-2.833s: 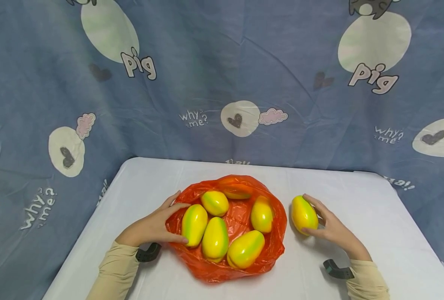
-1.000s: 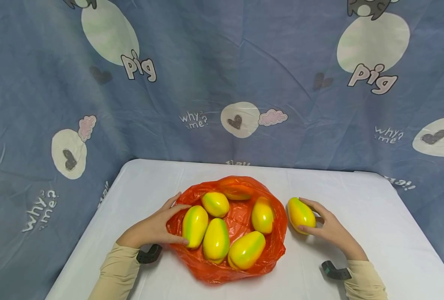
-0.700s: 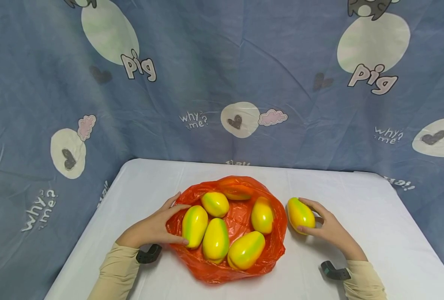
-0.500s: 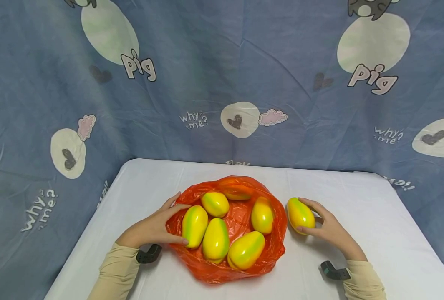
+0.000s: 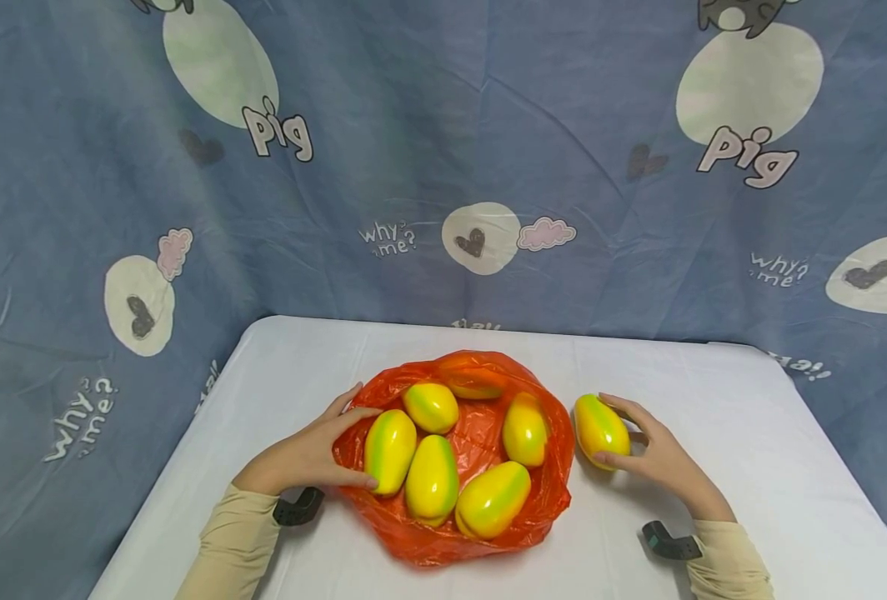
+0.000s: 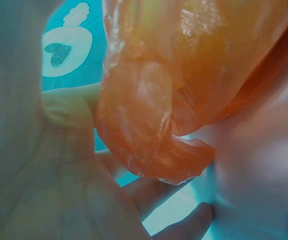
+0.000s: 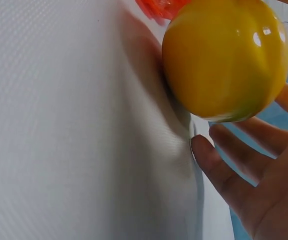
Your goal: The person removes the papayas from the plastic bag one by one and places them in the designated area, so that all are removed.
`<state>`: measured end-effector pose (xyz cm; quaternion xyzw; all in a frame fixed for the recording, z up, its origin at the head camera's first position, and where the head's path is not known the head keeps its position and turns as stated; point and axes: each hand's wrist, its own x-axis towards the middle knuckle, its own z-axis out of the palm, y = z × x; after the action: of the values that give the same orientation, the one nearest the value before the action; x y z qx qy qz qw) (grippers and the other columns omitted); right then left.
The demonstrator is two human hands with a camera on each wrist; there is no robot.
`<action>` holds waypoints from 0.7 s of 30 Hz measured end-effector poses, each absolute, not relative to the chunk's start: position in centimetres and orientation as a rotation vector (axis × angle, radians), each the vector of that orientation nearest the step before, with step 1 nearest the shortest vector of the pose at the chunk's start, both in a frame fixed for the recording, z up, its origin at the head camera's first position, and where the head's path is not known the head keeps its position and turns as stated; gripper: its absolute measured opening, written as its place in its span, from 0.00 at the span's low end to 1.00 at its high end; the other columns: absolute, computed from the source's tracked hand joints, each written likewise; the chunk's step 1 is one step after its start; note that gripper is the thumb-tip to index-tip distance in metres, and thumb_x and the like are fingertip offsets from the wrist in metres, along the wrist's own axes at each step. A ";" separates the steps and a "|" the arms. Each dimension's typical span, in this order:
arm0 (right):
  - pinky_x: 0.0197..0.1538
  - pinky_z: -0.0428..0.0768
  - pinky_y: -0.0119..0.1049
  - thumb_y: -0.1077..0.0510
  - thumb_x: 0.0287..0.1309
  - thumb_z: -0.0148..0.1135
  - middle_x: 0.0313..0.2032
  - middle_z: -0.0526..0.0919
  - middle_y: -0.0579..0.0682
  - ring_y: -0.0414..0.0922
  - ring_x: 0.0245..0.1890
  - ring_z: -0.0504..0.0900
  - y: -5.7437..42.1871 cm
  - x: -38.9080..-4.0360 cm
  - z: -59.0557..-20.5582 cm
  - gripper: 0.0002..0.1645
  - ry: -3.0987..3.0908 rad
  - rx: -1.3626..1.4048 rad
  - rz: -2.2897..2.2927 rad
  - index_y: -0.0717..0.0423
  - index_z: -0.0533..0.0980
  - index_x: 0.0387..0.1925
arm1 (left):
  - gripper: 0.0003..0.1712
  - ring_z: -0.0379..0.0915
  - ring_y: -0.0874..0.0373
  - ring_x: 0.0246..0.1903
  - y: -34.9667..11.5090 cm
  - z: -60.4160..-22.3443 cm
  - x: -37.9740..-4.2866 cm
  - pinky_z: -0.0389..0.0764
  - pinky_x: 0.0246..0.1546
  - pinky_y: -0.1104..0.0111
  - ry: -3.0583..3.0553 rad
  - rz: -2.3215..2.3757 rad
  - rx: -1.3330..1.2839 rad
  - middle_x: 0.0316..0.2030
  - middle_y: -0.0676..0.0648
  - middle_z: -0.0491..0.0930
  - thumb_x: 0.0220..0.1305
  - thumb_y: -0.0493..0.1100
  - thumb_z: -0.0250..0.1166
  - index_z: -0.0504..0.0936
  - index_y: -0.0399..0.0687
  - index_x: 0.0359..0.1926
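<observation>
An open red plastic bag (image 5: 481, 417) sits mid-table with its rim spread, several glossy yellow-green mangoes inside. At its left side is my left hand (image 5: 316, 450); thumb and index finger reach over the rim beside the leftmost mango (image 5: 389, 452). In the left wrist view, the bag's crumpled plastic (image 6: 138, 110) lies against spread, fairly straight fingers. Right of the bag, my right hand (image 5: 657, 450) holds a single mango (image 5: 601, 431) between thumb and fingers, low at the table. The right wrist view shows the mango (image 7: 224, 60) with the lower fingers extended beneath it, off its skin.
A white-covered table (image 5: 721, 400) carries everything. Behind it hangs a blue printed curtain (image 5: 338, 183), which also runs along the left side. A dark wrist device (image 5: 297, 506) is on the left wrist, another dark device (image 5: 671, 542) on the right.
Over the earliest interval, my right hand and its mango shifted slightly left, closer to the bag. In the last second they hold still. My left hand and the bag stay put.
</observation>
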<state>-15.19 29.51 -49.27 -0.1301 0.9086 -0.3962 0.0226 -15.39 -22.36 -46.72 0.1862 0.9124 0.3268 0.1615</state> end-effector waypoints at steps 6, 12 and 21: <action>0.60 0.82 0.34 0.48 0.59 0.76 0.73 0.70 0.55 0.55 0.68 0.72 30.0 -15.0 -48.6 0.48 2.846 -0.387 -1.213 0.49 0.64 0.76 | 0.53 0.53 0.31 0.77 -22.3 -46.7 -15.3 0.70 0.67 0.33 2.604 0.923 0.525 0.83 0.40 0.41 0.46 0.69 0.80 0.70 0.63 0.72; 0.56 0.79 0.22 0.51 0.61 0.74 0.75 0.68 0.54 0.30 0.66 0.70 30.5 -14.7 -47.6 0.46 2.875 -0.376 -1.286 0.48 0.64 0.76 | 0.53 0.53 0.30 0.77 -22.3 -46.6 -15.4 0.69 0.67 0.33 2.607 0.927 0.534 0.83 0.39 0.41 0.46 0.69 0.80 0.71 0.62 0.72; 0.53 0.73 0.12 0.50 0.59 0.77 0.71 0.73 0.55 0.15 0.60 0.65 30.2 -14.5 -46.1 0.45 3.037 -0.272 -1.304 0.46 0.67 0.75 | 0.53 0.54 0.30 0.76 -22.3 -46.7 -15.4 0.70 0.67 0.34 2.604 0.934 0.538 0.83 0.39 0.41 0.46 0.68 0.80 0.71 0.61 0.72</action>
<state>-14.48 30.16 -46.14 -0.0818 0.9122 -0.3919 -0.0872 -15.37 -22.29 -46.69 0.1883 0.9119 0.3272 0.1609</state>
